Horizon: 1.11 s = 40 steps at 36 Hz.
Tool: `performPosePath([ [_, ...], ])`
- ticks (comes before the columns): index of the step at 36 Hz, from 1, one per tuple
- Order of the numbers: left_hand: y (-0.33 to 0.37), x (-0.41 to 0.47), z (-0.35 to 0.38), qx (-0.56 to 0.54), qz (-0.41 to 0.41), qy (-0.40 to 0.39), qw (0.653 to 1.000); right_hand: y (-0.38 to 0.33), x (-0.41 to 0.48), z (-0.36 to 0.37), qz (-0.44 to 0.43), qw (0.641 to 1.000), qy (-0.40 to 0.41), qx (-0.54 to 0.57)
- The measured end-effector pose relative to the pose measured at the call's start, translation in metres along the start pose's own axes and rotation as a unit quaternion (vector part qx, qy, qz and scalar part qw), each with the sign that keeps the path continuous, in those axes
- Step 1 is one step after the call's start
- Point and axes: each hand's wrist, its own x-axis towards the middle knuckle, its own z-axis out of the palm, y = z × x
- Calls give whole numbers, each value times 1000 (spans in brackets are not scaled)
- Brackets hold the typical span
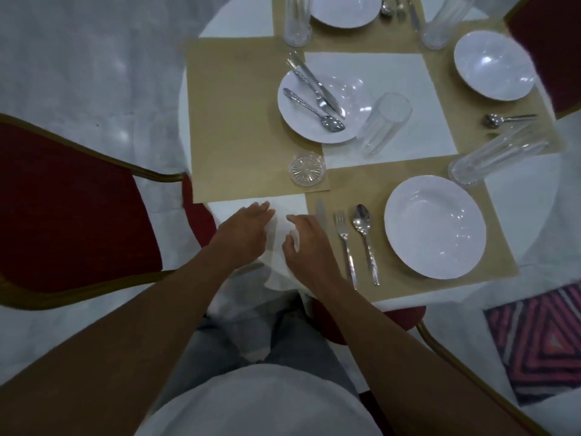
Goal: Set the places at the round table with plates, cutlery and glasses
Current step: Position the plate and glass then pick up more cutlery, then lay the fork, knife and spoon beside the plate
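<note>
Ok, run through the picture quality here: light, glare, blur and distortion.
Head view: dim, flat light with soft shadows; bright glare spots on the near plate and the centre plate; wide-angle distortion makes the right-hand glass lean outward; the red chair at left looks slightly smeared along its edge; the fork is fairly sharp.

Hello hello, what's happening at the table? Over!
Left hand flat on white tablecloth; right hand curled beside it, grip unclear. Silver cutlery lies on round white plate. Nothing blocking.
</note>
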Motion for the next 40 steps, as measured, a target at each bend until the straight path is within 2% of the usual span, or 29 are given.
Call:
performPosePath([
  [3, -23, -6, -13, 35, 20, 9, 999, -24, 11, 15, 33, 999, -25, -13],
  [10, -81, -10, -53, 106, 73, -25, 991, -82, 27, 59, 75, 991, -64, -85],
  [21, -156, -41, -114, 135, 126, -59, 981, -161, 43, 133, 139, 982, -12, -124],
  [26, -179, -44, -131, 146, 135, -85, 976, -192, 52, 162, 103, 984, 14, -147],
  [32, -205, -34, -148, 167, 187, -51, 967, -214, 78, 186, 92, 986, 37, -135],
  [35, -219, -27, -151, 187, 192, -53, 962, -220, 94, 196, 128, 980, 35, -147],
  [40, -246, 0, -165, 216, 225, -77, 947, -226, 126, 211, 158, 974, 77, -145],
])
